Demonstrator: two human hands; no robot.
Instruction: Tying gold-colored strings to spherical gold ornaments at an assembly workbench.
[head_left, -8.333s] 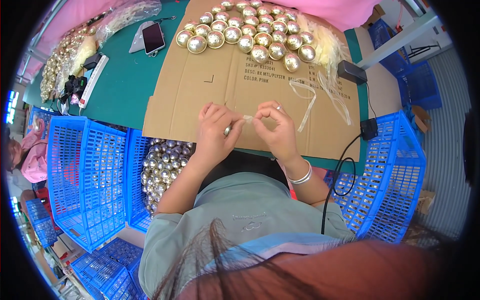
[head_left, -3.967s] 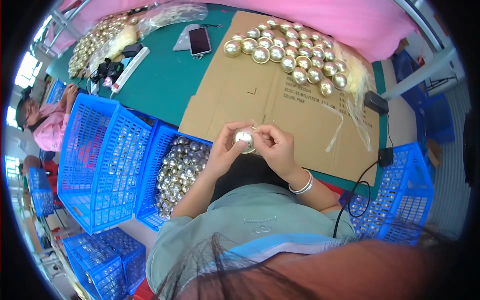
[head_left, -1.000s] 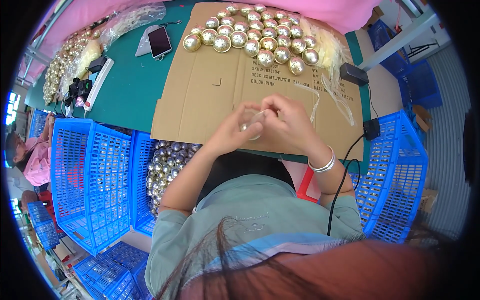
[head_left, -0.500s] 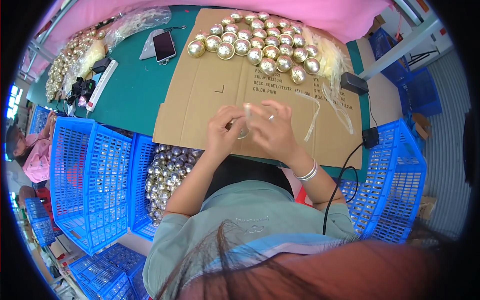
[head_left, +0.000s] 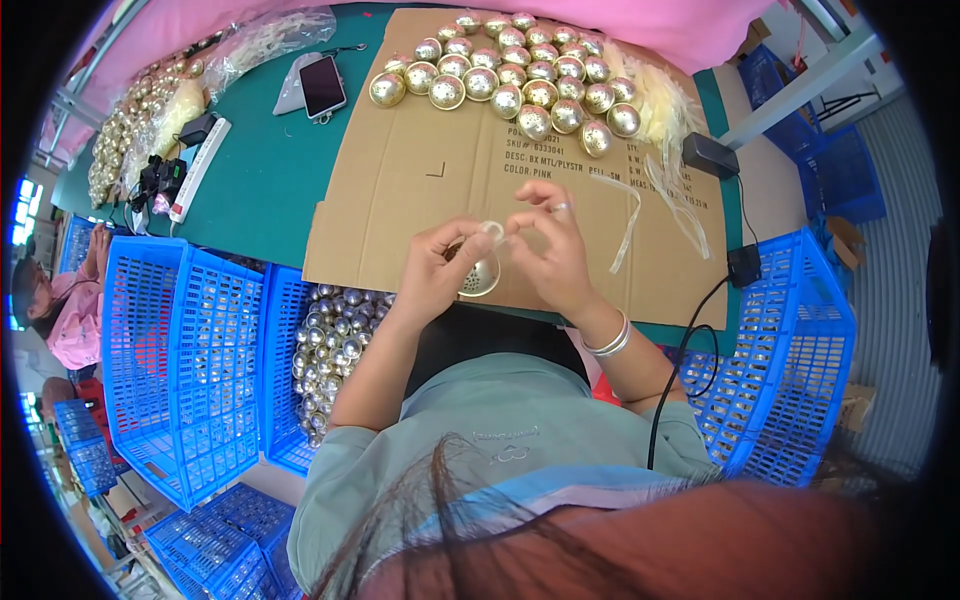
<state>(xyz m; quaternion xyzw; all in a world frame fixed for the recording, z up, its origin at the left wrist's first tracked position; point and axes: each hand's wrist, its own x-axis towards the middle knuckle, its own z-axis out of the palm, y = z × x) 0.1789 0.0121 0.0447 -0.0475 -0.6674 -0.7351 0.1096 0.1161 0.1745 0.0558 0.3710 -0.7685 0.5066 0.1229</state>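
My left hand (head_left: 438, 262) grips a silvery-gold bell (head_left: 481, 277) with small holes in its side, just above the cardboard's near edge. A small loop of pale ribbon (head_left: 492, 230) stands up at the bell's top, between my two hands. My right hand (head_left: 550, 248) is beside it, thumb and forefinger pinched together at the loop, the other fingers curled. Farther up the cardboard (head_left: 390, 225) lies a cluster of similar bells (head_left: 535, 92). A bundle of pale ribbons (head_left: 660, 112) rests at their right, and loose ribbon strands (head_left: 628, 235) lie nearer my right hand.
A phone (head_left: 322, 87), a power strip (head_left: 200, 170) and more bells (head_left: 140, 110) are on the green table at left. A blue crate (head_left: 282, 350) of bells stands by my left arm; another blue crate (head_left: 790, 340) is at right. A black cable (head_left: 690, 330) hangs near my right forearm.
The bell has come into fuller view below my left hand, and the ribbon loop now shows plainly at its top. My right hand has moved slightly right and its fingers have drawn in.
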